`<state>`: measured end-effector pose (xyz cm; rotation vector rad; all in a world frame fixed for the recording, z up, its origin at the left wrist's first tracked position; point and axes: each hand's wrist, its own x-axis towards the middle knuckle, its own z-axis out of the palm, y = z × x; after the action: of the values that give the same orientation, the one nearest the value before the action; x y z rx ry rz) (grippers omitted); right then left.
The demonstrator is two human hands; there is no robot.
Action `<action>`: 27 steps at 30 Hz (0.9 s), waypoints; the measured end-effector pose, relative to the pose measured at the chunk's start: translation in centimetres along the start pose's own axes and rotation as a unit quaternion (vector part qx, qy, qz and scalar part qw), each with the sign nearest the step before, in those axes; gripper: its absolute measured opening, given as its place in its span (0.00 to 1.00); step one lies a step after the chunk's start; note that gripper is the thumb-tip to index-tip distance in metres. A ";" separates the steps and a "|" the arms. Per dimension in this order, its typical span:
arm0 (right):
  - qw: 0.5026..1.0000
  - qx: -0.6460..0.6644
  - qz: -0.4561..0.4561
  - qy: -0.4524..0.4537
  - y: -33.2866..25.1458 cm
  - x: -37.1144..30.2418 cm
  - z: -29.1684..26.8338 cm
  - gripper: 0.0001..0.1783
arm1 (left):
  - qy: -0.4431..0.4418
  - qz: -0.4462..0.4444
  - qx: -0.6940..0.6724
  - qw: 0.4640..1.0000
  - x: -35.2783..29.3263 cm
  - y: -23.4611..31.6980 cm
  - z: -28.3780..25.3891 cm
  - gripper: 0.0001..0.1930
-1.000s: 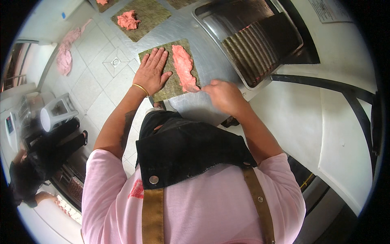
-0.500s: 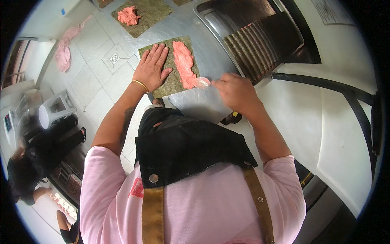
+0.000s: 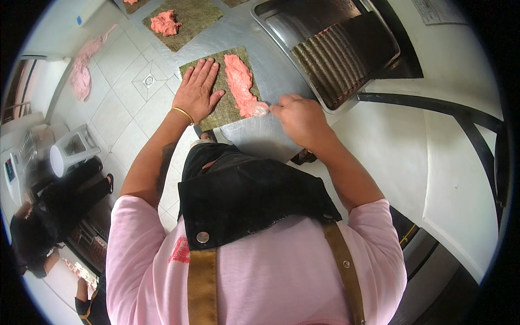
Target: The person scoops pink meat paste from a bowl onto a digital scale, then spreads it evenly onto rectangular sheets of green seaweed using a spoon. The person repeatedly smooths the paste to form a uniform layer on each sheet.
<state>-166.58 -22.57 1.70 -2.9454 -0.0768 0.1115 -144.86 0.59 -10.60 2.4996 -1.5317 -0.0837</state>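
A dark green seaweed sheet [image 3: 223,111] lies on the steel counter [image 3: 260,135] with a long strip of pink paste [image 3: 239,84] down its right side. My left hand [image 3: 197,89] lies flat on the sheet's left half, fingers spread, a gold bangle at the wrist. My right hand [image 3: 298,116] grips a small spoon [image 3: 261,110] whose bowl touches the near end of the pink paste.
A second seaweed sheet [image 3: 189,24] with a pink lump [image 3: 165,23] lies farther along the counter. A steel tray [image 3: 327,51] with a stack of dark sheets stands at the right. Another person [image 3: 40,238] is at the lower left. White tiled floor [image 3: 116,103] lies left.
My right hand has come from the near counter edge up to the sheet and now holds the spoon against the near end of the paste. My left hand has stayed flat on the sheet.
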 end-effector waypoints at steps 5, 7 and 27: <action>0.995 -0.012 0.065 -0.079 1.6 -0.4 -0.8 0.13 | -0.020 -0.002 0.006 1.000 0.0 0.4 -0.4 0.41; 0.995 0.012 0.072 -0.071 1.6 0.1 -1.8 0.14 | -0.005 0.004 0.007 1.000 0.1 0.2 -0.1 0.41; 0.996 0.020 0.030 -0.081 4.3 6.4 0.1 0.14 | -0.009 0.003 0.003 1.000 0.2 0.5 -0.1 0.41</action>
<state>-159.99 -26.35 0.34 -2.8951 -0.0075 0.3555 -145.16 0.21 -10.42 2.5063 -1.5490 -0.1014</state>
